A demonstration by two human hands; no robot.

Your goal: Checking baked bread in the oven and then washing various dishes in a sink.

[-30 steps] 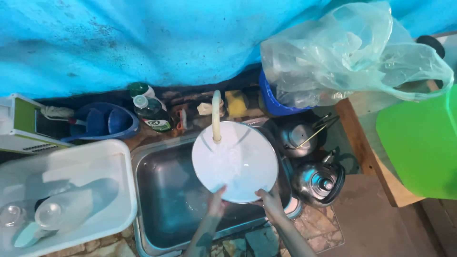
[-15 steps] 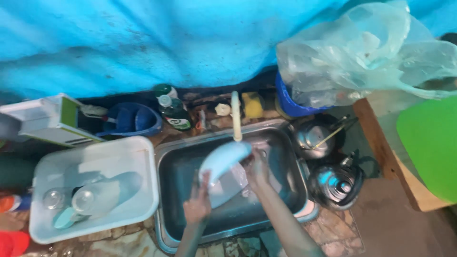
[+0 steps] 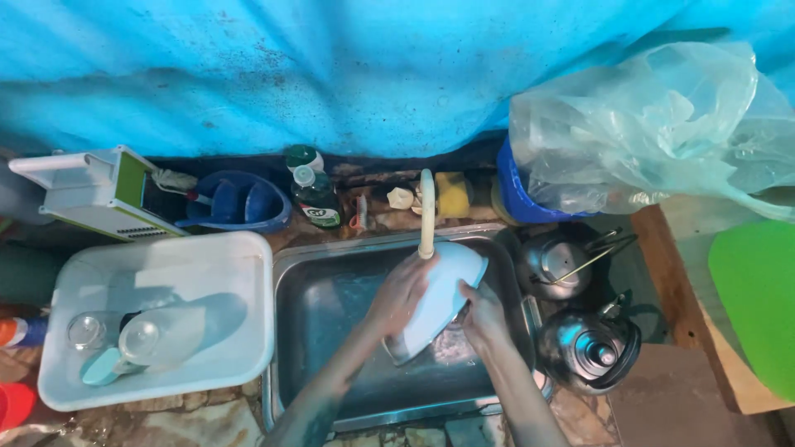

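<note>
- A person washes a white plate (image 3: 435,302) over a steel sink (image 3: 331,323), seen from above; the plate is tilted on edge, just below the cream-coloured tap (image 3: 426,217).
- The left hand (image 3: 400,291) lies flat across the plate's upper face, fingers spread and pressing on it, a loose grip rather than a closed one.
- The right hand (image 3: 483,313) holds the plate's right rim from beneath, fingers curled around the edge in a firm grip.
- Left of the sink, a white plastic tub (image 3: 240,273) holds 2 clear glass jars (image 3: 161,335) lying on their sides and a pale turquoise lid (image 3: 101,367).
- Behind the tub stand a white and green box grater (image 3: 95,192) and a blue bowl (image 3: 240,203).
- A green dish-soap bottle (image 3: 316,199) stands at the back edge of the sink, near the tap; a yellow sponge (image 3: 453,194) rests just to the tap's right.
- On the right of the sink sit 2 metal kettles: 1 (image 3: 553,263) nearer the wall, the other (image 3: 592,348) nearer the camera.
- A blue bucket (image 3: 517,194) against the wall carries a crumpled clear plastic bag (image 3: 654,132).
- A green board (image 3: 758,298) lies on a wooden tabletop (image 3: 687,310) at the far right.
- A blue tarpaulin (image 3: 331,74) forms the wall behind.
</note>
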